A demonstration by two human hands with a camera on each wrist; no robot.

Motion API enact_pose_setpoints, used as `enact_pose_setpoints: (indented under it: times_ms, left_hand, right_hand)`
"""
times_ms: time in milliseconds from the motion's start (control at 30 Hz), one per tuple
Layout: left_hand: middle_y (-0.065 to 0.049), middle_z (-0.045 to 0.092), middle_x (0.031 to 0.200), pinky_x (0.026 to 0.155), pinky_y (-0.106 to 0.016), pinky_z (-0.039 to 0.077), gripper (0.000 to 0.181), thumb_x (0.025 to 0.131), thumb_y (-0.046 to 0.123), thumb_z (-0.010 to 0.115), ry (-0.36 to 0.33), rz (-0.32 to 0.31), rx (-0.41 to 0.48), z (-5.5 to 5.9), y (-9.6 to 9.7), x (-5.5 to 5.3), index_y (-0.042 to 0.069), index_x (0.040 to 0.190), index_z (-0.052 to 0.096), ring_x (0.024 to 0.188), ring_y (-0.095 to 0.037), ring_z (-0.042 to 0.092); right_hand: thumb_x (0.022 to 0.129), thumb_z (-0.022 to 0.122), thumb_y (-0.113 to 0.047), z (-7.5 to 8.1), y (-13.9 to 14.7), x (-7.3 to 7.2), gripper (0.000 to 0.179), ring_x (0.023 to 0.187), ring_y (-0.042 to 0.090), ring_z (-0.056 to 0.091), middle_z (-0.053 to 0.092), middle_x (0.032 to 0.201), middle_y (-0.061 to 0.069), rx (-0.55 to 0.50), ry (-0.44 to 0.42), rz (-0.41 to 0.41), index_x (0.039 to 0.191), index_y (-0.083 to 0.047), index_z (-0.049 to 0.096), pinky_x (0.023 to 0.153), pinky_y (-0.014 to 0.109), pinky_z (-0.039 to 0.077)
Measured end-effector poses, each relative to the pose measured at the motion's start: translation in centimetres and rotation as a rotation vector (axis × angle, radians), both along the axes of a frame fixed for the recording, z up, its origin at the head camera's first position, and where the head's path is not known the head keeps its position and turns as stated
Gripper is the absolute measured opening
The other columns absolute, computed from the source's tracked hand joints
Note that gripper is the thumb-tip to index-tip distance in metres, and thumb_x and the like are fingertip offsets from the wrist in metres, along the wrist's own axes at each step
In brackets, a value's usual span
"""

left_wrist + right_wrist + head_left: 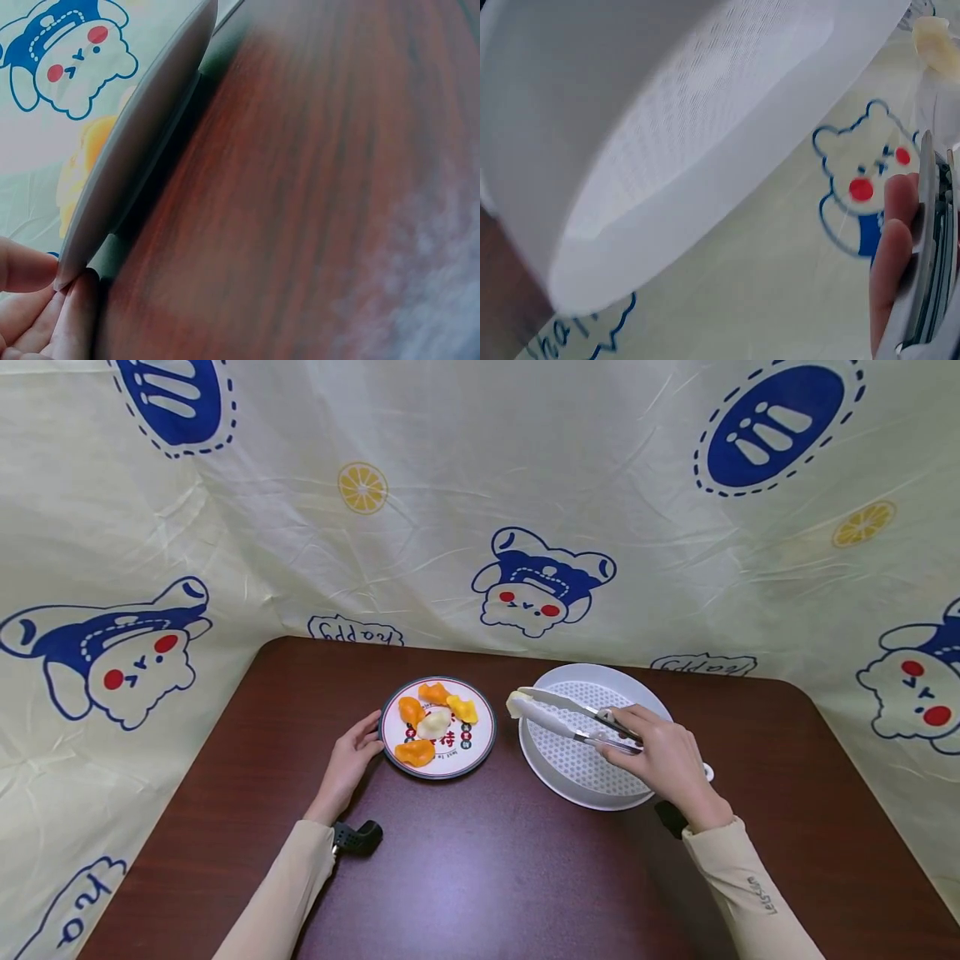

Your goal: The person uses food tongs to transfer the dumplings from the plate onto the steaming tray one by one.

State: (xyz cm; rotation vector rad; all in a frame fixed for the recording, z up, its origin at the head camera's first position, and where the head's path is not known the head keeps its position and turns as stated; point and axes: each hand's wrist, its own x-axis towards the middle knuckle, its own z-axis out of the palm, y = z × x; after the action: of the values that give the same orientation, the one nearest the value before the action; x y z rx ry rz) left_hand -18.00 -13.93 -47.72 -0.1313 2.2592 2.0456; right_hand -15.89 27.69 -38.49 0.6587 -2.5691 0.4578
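Note:
My left hand (348,768) pinches the left rim of a round white plate (453,762) with a dark edge, thumb above and fingers below in the left wrist view. Several orange and yellow dumpling-shaped pieces (415,752) and one cream piece (434,723) lie on it. In my right hand (667,760) is a pair of tongs (551,720) with metal arms and pale tips. A cream-coloured piece (514,704) is held at the tips, over the left rim of a white round pan (592,781) with a dotted floor. The right wrist view shows that piece (936,45) at its edge.
Both vessels stand side by side on a dark brown wooden table (450,877). The pan has a small white handle (708,772) at its right. A printed cloth (420,560) hangs behind the table and at its sides.

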Motion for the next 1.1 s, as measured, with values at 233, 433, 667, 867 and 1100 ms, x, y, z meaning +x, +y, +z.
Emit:
enact_pose_setpoints:
  times_ms: [233,433,667,867,1100]
  left_hand:
    - [-0.022,0.037,0.145,0.105,-0.041,0.035,0.052,0.095,-0.001,0.05,-0.001,0.01,-0.012,-0.1,-0.1,-0.1,-0.001,0.145,0.037,0.125,-0.033,0.044]
    - [-0.021,0.037,0.146,0.105,-0.04,0.035,0.052,0.095,0.0,0.05,-0.006,0.01,-0.024,-0.1,-0.2,-0.1,0.0,0.145,0.037,0.126,-0.033,0.043]
    - [-0.022,0.038,0.145,0.104,-0.039,0.036,0.052,0.095,0.0,0.049,-0.006,0.001,-0.016,0.0,0.0,0.1,0.0,0.145,0.037,0.125,-0.033,0.044]
    - [-0.022,0.039,0.144,0.1,-0.029,0.039,0.051,0.095,0.0,0.05,0.001,0.005,-0.004,0.0,-0.1,0.0,-0.001,0.145,0.038,0.123,-0.033,0.045]
    - [-0.021,0.039,0.145,0.104,-0.039,0.037,0.052,0.094,0.0,0.05,0.004,0.002,-0.011,-0.2,-0.1,0.0,0.0,0.145,0.038,0.126,-0.031,0.045]
  right_hand:
    - [0.07,0.08,-0.025,0.4,2.8,0.2,0.048,0.067,0.024,0.06,0.067,0.099,0.011,-0.008,0.026,-0.078,0.108,0.002,0.069,0.045,0.036,0.042]
    - [0.072,0.079,-0.024,0.1,4.4,-0.1,0.049,0.063,0.021,0.054,0.066,0.099,0.014,0.01,-0.01,-0.134,0.111,0.004,0.067,0.045,0.032,0.038]
    - [0.073,0.078,-0.026,-0.6,5.9,-0.7,0.052,0.063,0.022,0.052,0.066,0.101,0.017,0.051,-0.055,-0.183,0.113,0.005,0.066,0.044,0.031,0.037]
    - [0.073,0.078,-0.027,-1.2,7.1,-1.3,0.053,0.063,0.023,0.051,0.065,0.099,0.018,0.066,-0.082,-0.206,0.114,0.005,0.065,0.046,0.032,0.038]
    - [0.072,0.079,-0.027,-1.9,8.5,-1.8,0.054,0.063,0.025,0.053,0.066,0.098,0.02,0.09,-0.082,-0.221,0.112,0.006,0.066,0.046,0.033,0.039]
